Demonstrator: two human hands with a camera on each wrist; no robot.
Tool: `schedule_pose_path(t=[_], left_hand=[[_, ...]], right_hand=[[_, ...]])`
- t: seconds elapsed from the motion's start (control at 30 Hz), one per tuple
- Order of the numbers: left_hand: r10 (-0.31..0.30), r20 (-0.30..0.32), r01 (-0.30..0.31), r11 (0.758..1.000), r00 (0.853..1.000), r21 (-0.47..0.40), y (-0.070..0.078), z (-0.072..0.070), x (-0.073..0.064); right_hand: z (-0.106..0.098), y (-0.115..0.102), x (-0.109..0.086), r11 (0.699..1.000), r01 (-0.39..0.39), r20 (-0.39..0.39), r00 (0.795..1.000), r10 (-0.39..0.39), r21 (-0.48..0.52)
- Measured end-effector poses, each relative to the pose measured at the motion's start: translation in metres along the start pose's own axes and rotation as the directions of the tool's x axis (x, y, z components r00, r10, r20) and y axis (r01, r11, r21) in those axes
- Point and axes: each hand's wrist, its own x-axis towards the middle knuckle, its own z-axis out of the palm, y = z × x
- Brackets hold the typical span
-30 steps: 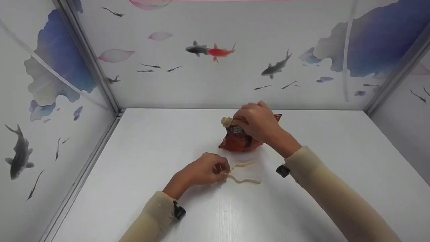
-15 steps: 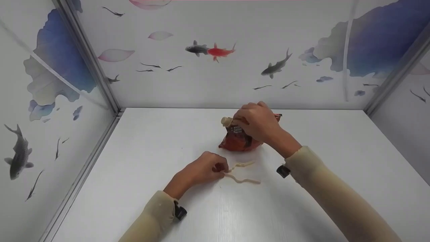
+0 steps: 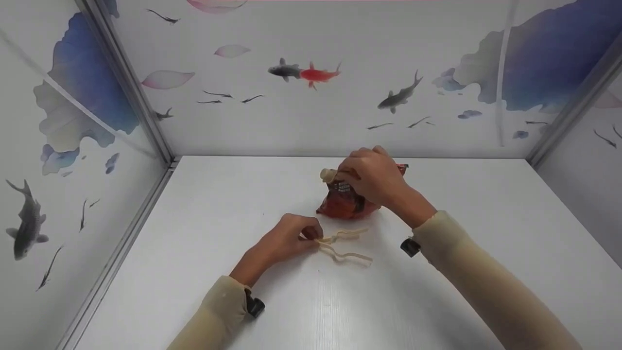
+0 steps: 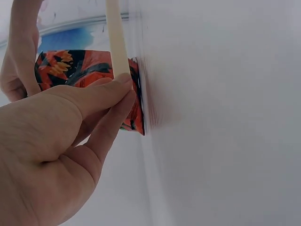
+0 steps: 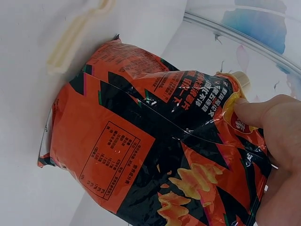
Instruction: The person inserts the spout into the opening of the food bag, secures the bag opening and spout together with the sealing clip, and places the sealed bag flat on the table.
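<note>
My left hand (image 3: 286, 240) pinches the end of a cream two-armed strip (image 4: 116, 42), which looks like an opened bag clip. Its wavy arms point right, a little above the tabletop, blurred in the head view. Behind it a red and black snack bag (image 3: 337, 205) stands on the table, with pictured chips on its front in the right wrist view. My right hand (image 3: 374, 177) grips the bag's top, thumb pressed on the front panel. A cream round-ended piece (image 5: 241, 81) pokes out at the bag's upper corner; the hand hides the rest of it.
The white table (image 3: 194, 233) meets a back wall (image 3: 311, 126) with printed fish and petals, close behind the bag. A metal-framed side wall (image 3: 97, 160) rises on the left, and another stands on the right.
My left hand has shifted slightly left and toward the back with the cream strip, lifting it a little. The right hand and the bag have stayed in place.
</note>
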Motion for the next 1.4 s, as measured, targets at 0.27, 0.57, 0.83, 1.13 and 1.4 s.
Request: schedule_pose_path(t=[0.27, 0.57, 0.83, 1.13, 1.4], left_hand=[[-0.016, -0.053, 0.014, 0.999, 0.998, -0.035, -0.010, -0.017, -0.007], [-0.142, -0.118, 0.136, 0.989, 0.983, -0.052, -0.021, -0.042, -0.019], [-0.196, -0.179, 0.187, 0.980, 0.964, -0.066, -0.035, -0.053, -0.030], [-0.204, -0.236, 0.184, 0.978, 0.950, -0.102, -0.045, -0.054, -0.028], [-0.213, -0.275, 0.184, 0.974, 0.938, -0.131, -0.051, -0.059, -0.031]], right_hand=[[-0.001, -0.002, 0.001, 1.000, -0.006, 0.012, 1.000, 0.006, -0.008], [-0.001, 0.000, 0.001, 1.000, 0.002, 0.011, 1.000, -0.002, -0.009], [0.000, -0.001, 0.001, 1.000, -0.002, 0.011, 1.000, 0.002, -0.002], [0.001, 0.000, 0.000, 1.000, 0.001, 0.001, 1.000, -0.001, 0.006], [0.000, -0.002, 0.001, 1.000, -0.005, 0.003, 1.000, 0.005, -0.009]])
